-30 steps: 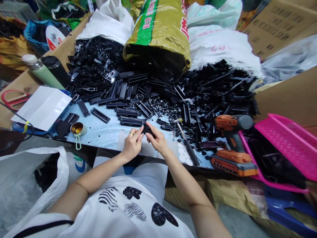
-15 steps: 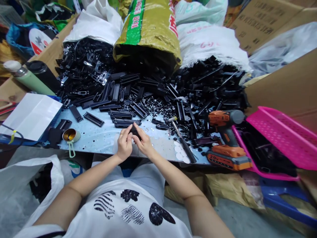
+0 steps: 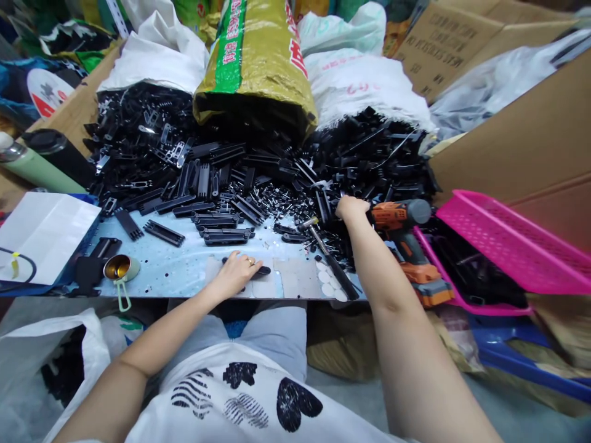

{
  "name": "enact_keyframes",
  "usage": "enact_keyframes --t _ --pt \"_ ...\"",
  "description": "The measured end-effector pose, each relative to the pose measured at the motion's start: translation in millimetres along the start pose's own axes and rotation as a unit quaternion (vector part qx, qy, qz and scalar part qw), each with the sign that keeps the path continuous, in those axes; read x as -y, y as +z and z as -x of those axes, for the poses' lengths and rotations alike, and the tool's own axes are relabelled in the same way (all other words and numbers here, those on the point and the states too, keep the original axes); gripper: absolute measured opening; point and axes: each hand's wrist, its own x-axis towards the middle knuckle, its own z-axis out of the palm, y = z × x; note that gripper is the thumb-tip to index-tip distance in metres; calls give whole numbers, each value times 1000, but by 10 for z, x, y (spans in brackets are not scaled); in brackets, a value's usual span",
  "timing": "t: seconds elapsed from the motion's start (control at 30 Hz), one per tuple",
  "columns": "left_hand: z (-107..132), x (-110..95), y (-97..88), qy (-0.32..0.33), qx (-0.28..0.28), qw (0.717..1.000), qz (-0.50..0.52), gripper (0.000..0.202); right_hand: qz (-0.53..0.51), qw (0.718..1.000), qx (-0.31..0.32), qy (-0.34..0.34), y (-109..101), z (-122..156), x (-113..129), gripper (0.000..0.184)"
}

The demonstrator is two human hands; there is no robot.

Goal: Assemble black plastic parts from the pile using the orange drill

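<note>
Blue worktop (image 3: 170, 264), by front edge: left hand (image 3: 237, 271) grips black part (image 3: 264, 271), room leftward. Right hand (image 3: 353, 207): grip hidden, I can't tell.

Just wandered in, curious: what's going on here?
A person's left hand rests over a slim black part near the front edge of the blue tabletop. The right hand is by the front of the orange drill; what it grips, if anything, is hidden. Black pieces lie heaped beyond, and a hammer lies between the hands.
</note>
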Motion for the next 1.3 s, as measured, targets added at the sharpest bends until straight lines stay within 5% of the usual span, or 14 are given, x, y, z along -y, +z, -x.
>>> enact_keyframes --t 0.2,0.33,0.4,0.5,0.57,0.63,0.83,1.03,1.3 --pt "236 58 5 -70 -1 997 -45 47 31 999 -4 -33 -21 227 37 27" --pt "222 95 96 -106 -11 994 -7 38 69 986 -52 -144 -273 815 224 38" --pt "168 114 143 -99 -18 994 34 33 111 946 -41 -300 -313 1266 298 32" --pt "103 144 173 -81 -16 994 77 29 154 843 120 -500 -178 1932 303 32" --pt "87 161 160 -70 -15 993 91 28 152 785 167 -576 1 2244 248 36" --pt "87 169 134 -62 -12 993 97 30 136 764 154 -612 183 2410 186 35" --pt "94 143 73 -66 -1 993 95 38 116 797 105 -584 417 2462 152 34" --pt "111 125 90 -79 -20 990 111 75 110 825 28 -554 419 2589 178 39" --pt "145 149 75 -99 -49 986 123 83 67 806 -50 -586 290 2623 231 36"
